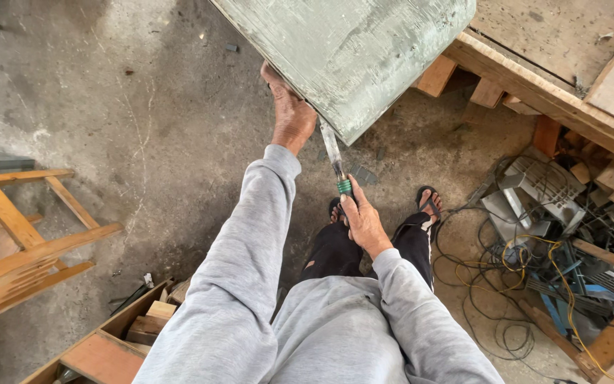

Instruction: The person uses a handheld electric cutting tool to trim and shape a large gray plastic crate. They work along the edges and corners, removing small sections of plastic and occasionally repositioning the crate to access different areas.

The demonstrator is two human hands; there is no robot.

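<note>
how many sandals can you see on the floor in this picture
2. One sandal is on the foot right of the right hand; the other sandal peeks out just left of it, mostly hidden.

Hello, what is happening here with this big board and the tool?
A person stands on a concrete floor and looks down at their own hands. The left hand grips the lower edge of a large pale green panel that is tilted. The right hand holds a chisel-like tool by its green handle, with the flat blade laid against that same edge. Tangled cables and wood scraps lie on the right.
</note>
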